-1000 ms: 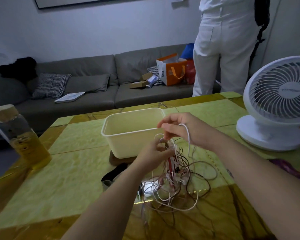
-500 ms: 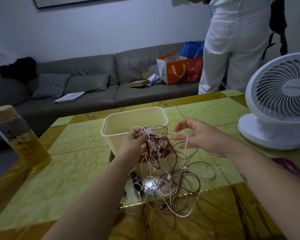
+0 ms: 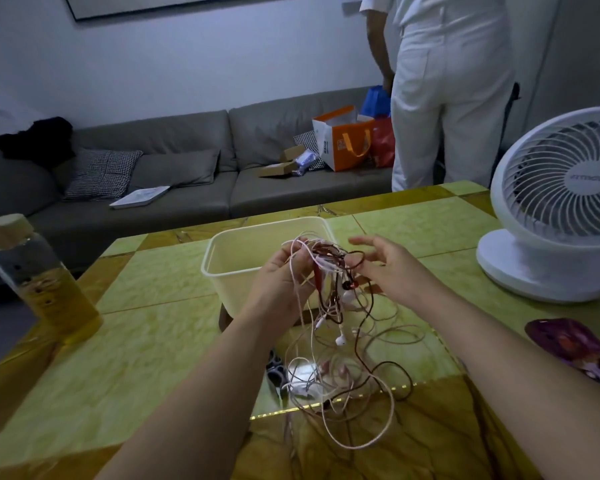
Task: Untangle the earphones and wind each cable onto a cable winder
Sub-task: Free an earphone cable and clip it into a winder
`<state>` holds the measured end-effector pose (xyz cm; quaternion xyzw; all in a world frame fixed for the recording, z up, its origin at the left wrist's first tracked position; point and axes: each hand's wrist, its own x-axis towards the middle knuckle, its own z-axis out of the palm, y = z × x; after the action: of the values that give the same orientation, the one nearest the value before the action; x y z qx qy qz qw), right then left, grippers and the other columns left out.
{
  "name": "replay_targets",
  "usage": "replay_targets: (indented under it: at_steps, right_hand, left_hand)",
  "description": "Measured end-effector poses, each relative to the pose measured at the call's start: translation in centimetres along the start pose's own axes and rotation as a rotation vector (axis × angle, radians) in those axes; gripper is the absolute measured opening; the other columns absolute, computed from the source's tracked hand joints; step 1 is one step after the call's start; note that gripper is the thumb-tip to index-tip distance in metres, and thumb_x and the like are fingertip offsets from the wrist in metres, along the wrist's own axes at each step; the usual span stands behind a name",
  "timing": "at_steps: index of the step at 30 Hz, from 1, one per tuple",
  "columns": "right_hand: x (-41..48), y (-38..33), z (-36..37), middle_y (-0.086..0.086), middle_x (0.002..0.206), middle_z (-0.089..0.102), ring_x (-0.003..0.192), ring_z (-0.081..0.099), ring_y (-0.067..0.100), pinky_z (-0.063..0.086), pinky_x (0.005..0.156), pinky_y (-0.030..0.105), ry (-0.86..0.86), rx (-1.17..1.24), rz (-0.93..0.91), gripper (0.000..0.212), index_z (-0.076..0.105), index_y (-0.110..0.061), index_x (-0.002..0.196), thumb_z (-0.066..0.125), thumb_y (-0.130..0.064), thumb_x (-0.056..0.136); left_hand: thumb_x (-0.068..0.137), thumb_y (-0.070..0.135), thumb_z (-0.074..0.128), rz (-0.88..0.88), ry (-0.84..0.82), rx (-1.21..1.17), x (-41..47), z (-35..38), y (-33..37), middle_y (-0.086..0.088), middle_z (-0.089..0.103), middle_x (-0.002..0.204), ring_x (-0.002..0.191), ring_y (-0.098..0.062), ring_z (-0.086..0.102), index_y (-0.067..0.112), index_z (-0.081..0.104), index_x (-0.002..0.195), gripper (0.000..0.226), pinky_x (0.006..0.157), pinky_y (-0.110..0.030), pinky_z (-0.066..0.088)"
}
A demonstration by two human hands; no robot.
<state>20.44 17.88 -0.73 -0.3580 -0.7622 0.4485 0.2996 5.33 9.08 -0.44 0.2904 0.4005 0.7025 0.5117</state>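
A tangle of white, pink and dark red earphone cables hangs from my left hand, which grips the top of the bundle above the table in front of the cream tub. My right hand is at the bundle's right side, its thumb and a finger pinching a dark red loop while the other fingers stay loose. The lower loops trail onto the green tabletop. A white earbud dangles mid-bundle. Under the loops lie a white round piece and a black patterned piece; I cannot tell what they are.
A cream plastic tub stands just behind my hands. A bottle of yellow liquid is at the left edge, a white desk fan at the right, a purple item near it. A person in white stands by the sofa.
My left hand has lifted the tangle higher off the table. My right hand let go of the white cable it held up and came in to the bundle's right side.
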Motion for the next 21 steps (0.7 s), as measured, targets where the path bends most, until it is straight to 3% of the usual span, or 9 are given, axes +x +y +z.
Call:
replay_targets:
  at_steps: [2, 4, 6, 9, 10, 13, 17, 21]
  right_hand:
    - [-0.1, 0.1, -0.1, -0.004, 0.11, 0.062, 0.087, 0.067, 0.012, 0.055, 0.082, 0.036, -0.025, 0.022, -0.055, 0.026, 0.058, -0.035, 0.117, 0.061, -0.034, 0.091]
    - [-0.1, 0.0, -0.4, -0.005, 0.094, 0.067, 0.068, 0.064, 0.002, 0.053, 0.067, 0.026, -0.004, 0.028, -0.094, 0.009, 0.065, -0.029, 0.1, 0.059, -0.027, 0.094]
    - [0.2, 0.0, -1.0, -0.006, 0.076, 0.066, 0.053, 0.057, -0.001, 0.047, 0.057, 0.021, 0.089, 0.035, -0.093, 0.01, 0.066, -0.025, 0.088, 0.058, -0.024, 0.094]
    - [1.1, 0.1, -2.2, 0.004, 0.083, 0.069, 0.069, 0.063, 0.02, 0.054, 0.066, 0.038, 0.21, 0.235, 0.023, 0.017, 0.067, -0.023, 0.083, 0.056, -0.022, 0.096]
    - [1.4, 0.2, -2.6, 0.005, 0.081, 0.067, 0.068, 0.061, 0.022, 0.053, 0.063, 0.037, 0.249, 0.303, 0.065, 0.019, 0.067, -0.02, 0.083, 0.054, -0.021, 0.097]
    - [1.8, 1.1, -3.6, 0.006, 0.076, 0.058, 0.056, 0.045, 0.015, 0.037, 0.053, 0.027, 0.287, 0.32, 0.155, 0.028, 0.069, -0.013, 0.085, 0.048, -0.024, 0.1]
    - [0.7, 2.1, -3.5, 0.003, 0.059, 0.044, 0.04, 0.039, 0.012, 0.034, 0.038, 0.02, 0.159, 0.442, 0.372, 0.038, 0.067, -0.013, 0.077, 0.044, -0.031, 0.101]
    - [0.5, 3.1, -3.6, 0.002, 0.056, 0.04, 0.029, 0.033, 0.007, 0.029, 0.031, 0.013, 0.268, 0.607, 0.481, 0.042, 0.062, -0.012, 0.073, 0.042, -0.034, 0.102]
  left_hand:
    - [0.092, 0.011, 0.053, -0.001, -0.044, -0.011, -0.1, 0.2, 0.1, -0.009, 0.07, 0.089, 0.077, -0.014, 0.067, 0.005, 0.062, 0.099, 0.014, 0.07, -0.026, 0.057]
    - [0.094, 0.011, 0.05, -0.023, -0.074, -0.004, -0.2, 0.4, 0.1, -0.01, 0.069, 0.09, 0.076, -0.014, 0.067, 0.006, 0.061, 0.1, 0.014, 0.067, -0.025, 0.058]
    - [0.096, 0.01, 0.048, -0.058, -0.099, 0.008, -0.4, 0.5, 0.1, -0.009, 0.069, 0.087, 0.068, -0.013, 0.067, 0.008, 0.061, 0.1, 0.013, 0.056, -0.023, 0.055]
    - [0.093, 0.005, 0.051, -0.116, -0.133, -0.036, -0.6, 0.8, 0.3, -0.011, 0.068, 0.092, 0.066, -0.015, 0.067, 0.01, 0.061, 0.104, 0.016, 0.049, -0.024, 0.053]
    - [0.091, 0.003, 0.052, -0.134, -0.127, -0.065, -0.5, 0.9, 0.3, -0.013, 0.069, 0.097, 0.068, -0.017, 0.068, 0.01, 0.06, 0.109, 0.021, 0.048, -0.025, 0.053]
    - [0.083, 0.005, 0.062, -0.164, -0.037, 0.056, 0.1, 0.4, -0.3, -0.014, 0.064, 0.104, 0.06, -0.011, 0.059, 0.011, 0.057, 0.119, 0.037, 0.046, -0.021, 0.05]
    - [0.096, 0.008, 0.056, -0.193, 0.167, 0.31, 0.9, -1.4, -2.6, -0.003, 0.063, 0.088, 0.043, -0.004, 0.037, 0.008, 0.059, 0.109, 0.014, 0.037, -0.017, 0.04]
    - [0.099, 0.011, 0.05, -0.169, 0.386, 0.351, 1.3, -4.4, -3.4, 0.0, 0.064, 0.085, 0.04, -0.005, 0.033, 0.01, 0.06, 0.101, 0.01, 0.039, -0.018, 0.03]
